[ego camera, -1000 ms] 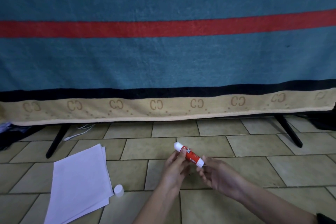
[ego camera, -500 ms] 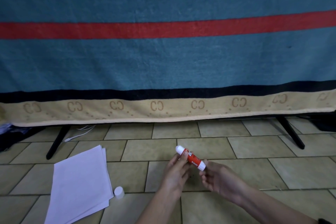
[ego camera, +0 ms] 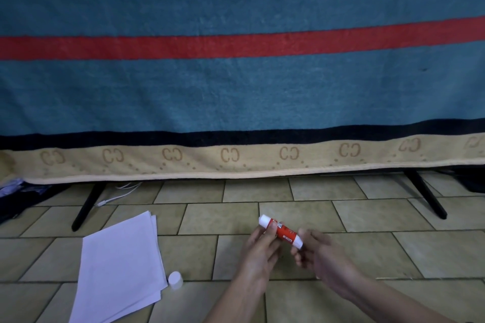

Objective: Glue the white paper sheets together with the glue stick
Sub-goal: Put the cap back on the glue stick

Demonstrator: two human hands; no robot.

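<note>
1. While the left hand [ego camera: 258, 249] has its thumb and fingers curled round the upper part of the glue stick [ego camera: 280, 231], the right hand [ego camera: 319, 257] pinches the lower white end with its fingertips; so both hands are clamped on the same tube, held just above the floor.
2. Left forearm comes up from the bottom edge, back of the hand toward the camera; right forearm slants in from the lower right corner, wrist bent a bit inward; the two hands are near each other, and I can't tell if they actually touch.
3. Glue stick is a small round tube, red body with some lettering, white at both ends, tilted so the rounded white tip points up and left; its cap's off.
4. That white cap [ego camera: 175, 280] stands upright on the floor, right at the edge of the paper sheets [ego camera: 119, 267]; those are a loose stack of plain white rectangles, corners slightly fanned, lying flat, left of the hands.
5. Floor tiles [ego camera: 367, 215] are beige-greenish, smooth, dark grout lines.
6. Behind all that hangs a fuzzy teal blanket [ego camera: 236, 92] with a red stripe, a dark band and a tan border; black legs [ego camera: 86, 207] poke out underneath, plus a white cable [ego camera: 118, 195].
</note>
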